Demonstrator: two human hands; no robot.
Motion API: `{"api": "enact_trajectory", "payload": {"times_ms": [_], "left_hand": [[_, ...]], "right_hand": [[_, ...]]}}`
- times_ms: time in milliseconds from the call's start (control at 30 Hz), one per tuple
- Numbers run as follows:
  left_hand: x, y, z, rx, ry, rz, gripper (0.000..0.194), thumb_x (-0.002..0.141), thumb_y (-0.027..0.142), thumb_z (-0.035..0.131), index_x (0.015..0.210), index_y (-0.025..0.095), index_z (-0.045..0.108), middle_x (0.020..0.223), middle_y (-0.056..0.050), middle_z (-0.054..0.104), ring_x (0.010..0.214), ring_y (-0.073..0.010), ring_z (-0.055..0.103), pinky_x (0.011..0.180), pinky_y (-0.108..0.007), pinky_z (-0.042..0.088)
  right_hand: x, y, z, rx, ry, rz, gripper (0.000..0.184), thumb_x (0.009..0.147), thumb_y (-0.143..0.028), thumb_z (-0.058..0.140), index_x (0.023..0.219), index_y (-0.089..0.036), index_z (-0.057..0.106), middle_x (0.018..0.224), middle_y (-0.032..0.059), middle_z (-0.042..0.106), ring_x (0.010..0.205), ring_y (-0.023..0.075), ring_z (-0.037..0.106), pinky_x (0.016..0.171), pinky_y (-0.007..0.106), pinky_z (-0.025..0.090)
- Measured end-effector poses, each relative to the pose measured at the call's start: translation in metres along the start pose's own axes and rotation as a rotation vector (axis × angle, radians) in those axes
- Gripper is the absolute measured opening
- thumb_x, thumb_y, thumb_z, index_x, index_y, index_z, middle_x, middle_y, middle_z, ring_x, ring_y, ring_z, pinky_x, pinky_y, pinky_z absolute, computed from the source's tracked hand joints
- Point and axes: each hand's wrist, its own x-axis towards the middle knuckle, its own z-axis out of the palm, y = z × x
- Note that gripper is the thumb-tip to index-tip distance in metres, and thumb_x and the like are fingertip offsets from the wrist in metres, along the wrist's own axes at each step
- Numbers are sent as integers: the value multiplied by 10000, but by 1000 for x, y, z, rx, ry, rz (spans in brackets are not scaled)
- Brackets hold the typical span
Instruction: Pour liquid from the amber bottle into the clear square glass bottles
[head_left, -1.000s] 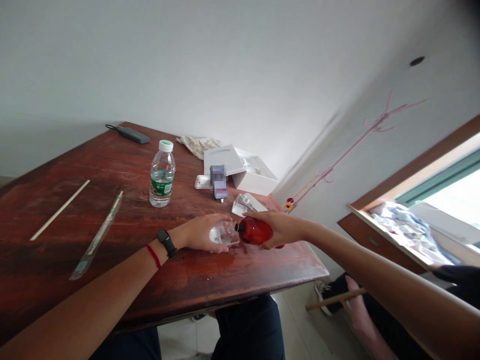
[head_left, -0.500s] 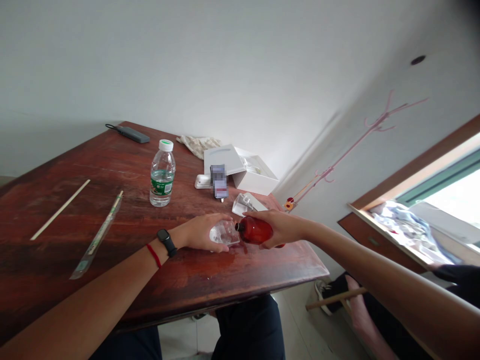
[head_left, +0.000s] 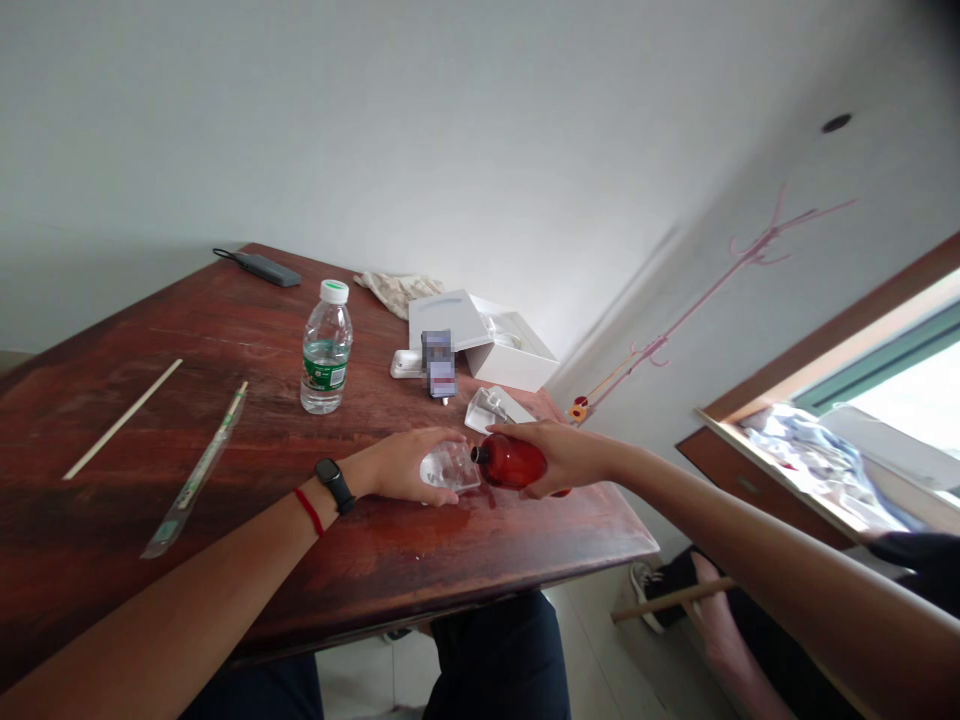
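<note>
left hand (head_left: 401,466) curled round clear glass bottle (head_left: 450,467) | right hand (head_left: 570,460) gripping red glass bottle (head_left: 514,462), dark neck just at clear bottle | wet patch (head_left: 474,497) on wooden table (head_left: 150,420)

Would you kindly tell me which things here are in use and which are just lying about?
In use: left hand, clear glass bottle; right hand, red glass bottle.
Lying about: water bottle, loose chopstick, sleeved chopstick, white box, cloth.
</note>
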Motion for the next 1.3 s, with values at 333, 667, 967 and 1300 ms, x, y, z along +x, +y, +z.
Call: {"api": "enact_trajectory", "payload": {"times_ms": [333, 667, 967, 1300], "left_hand": [[0, -1, 0, -4, -5, 11, 842, 784, 516, 886, 1509, 231, 568, 1518, -135, 652, 1342, -379, 659, 1198, -474, 468], [0, -1, 0, 2, 13, 32, 813, 779, 511, 888, 1489, 265, 577, 1494, -117, 675, 1312, -377, 678, 1171, -490, 495], [0, 0, 0, -29, 5, 14, 812, 771, 499, 894, 1479, 248, 585, 1492, -128, 673, 1330, -390, 665, 1183, -506, 479], [0, -1, 0, -3, 6, 29, 807, 781, 507, 888, 1487, 274, 573, 1501, -117, 671, 1328, -373, 670, 1170, -492, 496]], "right_hand": [[-1, -4, -2, 2, 0, -2, 1019, 705, -387, 876, 1631, -244, 475, 1423, 136, 727, 1203, 365, 712, 1052, 436, 544], [-2, -5, -3, 26, -2, -8, 1022, 708, -364, 870, 1639, -254, 463, 1389, 130, 745, 1151, 359, 730, 1020, 438, 564], [-1, -5, -4, 4, -8, 0, 1044, 697, -373, 876, 1644, -237, 456, 1427, 148, 722, 1225, 389, 701, 1053, 457, 545], [-2, -8, -6, 15, -7, 14, 1026, 710, -372, 862, 1643, -239, 456, 1366, 128, 757, 1121, 349, 744, 995, 417, 561]]}}
